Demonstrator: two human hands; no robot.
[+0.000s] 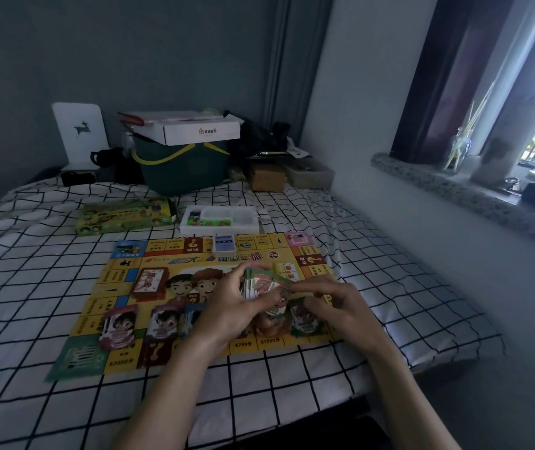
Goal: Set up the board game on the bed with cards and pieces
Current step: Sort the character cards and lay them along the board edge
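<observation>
One bed (32, 287), covered in a white sheet with a black grid, fills most of the view and carries everything. Flat on it lies the yellow game board (162, 264), its printed squares running round the edge and cartoon faces in the middle. Beyond the board, at the head of the bed, stands a dark green basket (181, 170) with a white carton (194, 129) resting on top. Between the basket and the board lie the green game box (123, 216) and, just beside it, a white compartment tray (220, 219) holding small coloured pieces. On the board sit a red-backed card pile (147, 282) at the left, two character cards (118, 326) along the near edge, and a small blue-and-white deck (224, 243) on the far edge. Above the middle of the board, the left hand (230, 306) grips a stack of cards (259, 284) from the side, fingers curled round it. The right hand (334, 303) pinches the top cards at their right edge.
</observation>
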